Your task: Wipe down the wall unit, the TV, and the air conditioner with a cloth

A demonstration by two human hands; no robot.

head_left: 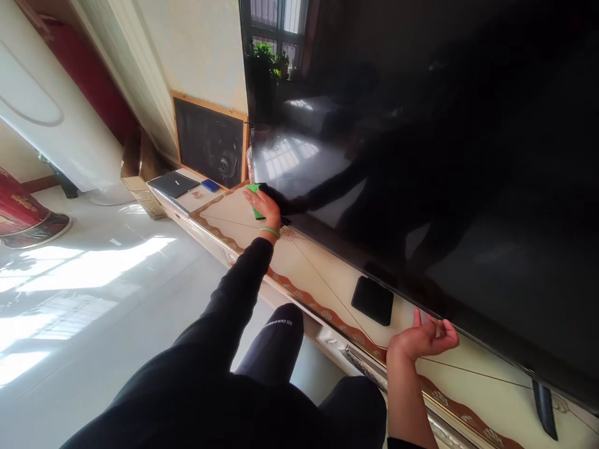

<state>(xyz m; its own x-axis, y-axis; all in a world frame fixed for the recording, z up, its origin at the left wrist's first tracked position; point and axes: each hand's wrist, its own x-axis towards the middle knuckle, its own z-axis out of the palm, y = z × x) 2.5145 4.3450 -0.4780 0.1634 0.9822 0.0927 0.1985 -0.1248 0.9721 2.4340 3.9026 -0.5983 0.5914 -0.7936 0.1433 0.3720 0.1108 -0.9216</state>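
The left hand (pixel 264 206) is stretched out, clenched on a green cloth (pixel 257 213) against the television (pixel 421 156). The right hand (pixel 423 340) is held spread at its lower edge, near a black box (pixel 372 300).

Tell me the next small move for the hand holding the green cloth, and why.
Likely slide the left hand and its green cloth rightward along the bottom edge of the TV screen: the cloth sits at the screen's lower left corner, and the right hand rests open against the frame farther along.
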